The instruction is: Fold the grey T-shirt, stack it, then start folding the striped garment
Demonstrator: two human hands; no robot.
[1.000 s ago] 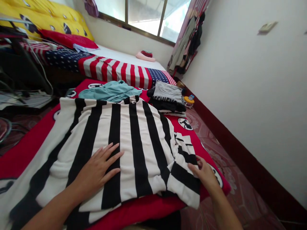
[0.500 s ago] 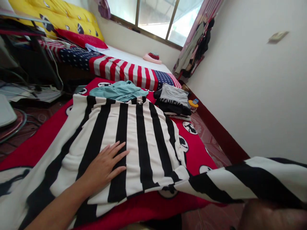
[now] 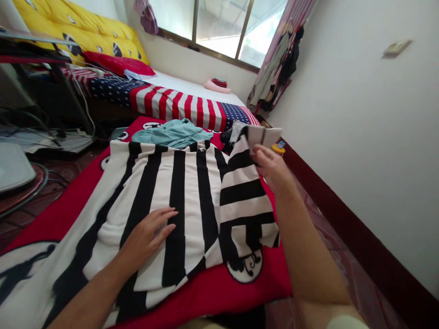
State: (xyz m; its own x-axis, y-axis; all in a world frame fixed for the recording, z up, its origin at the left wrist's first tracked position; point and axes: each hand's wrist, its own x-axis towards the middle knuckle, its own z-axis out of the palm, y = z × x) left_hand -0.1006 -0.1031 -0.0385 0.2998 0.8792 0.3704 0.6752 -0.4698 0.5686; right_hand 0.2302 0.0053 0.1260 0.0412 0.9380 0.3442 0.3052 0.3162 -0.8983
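Note:
A black-and-white striped shirt (image 3: 157, 196) lies spread over a red cloth with round white prints (image 3: 277, 274). My left hand (image 3: 151, 230) rests on the body of the shirt with its fingers stretched out. Up at the right, my right hand (image 3: 272, 167) pinches the cuff end of one sleeve (image 3: 245, 192). That sleeve is folded in and runs away from me along the right side of the shirt, its far end raised off the surface.
Behind the shirt lies a crumpled teal garment (image 3: 174, 132). A grey folded garment (image 3: 237, 130) shows partly behind the raised sleeve. A bed with a flag-patterned cover (image 3: 178, 103) stands at the back, a white wall (image 3: 360, 137) to the right, a round stool (image 3: 17, 169) at the left.
My right hand has swung from the lower right up to the far right side, carrying the sleeve from stretched outward to folded over the shirt. My left hand stays on the shirt.

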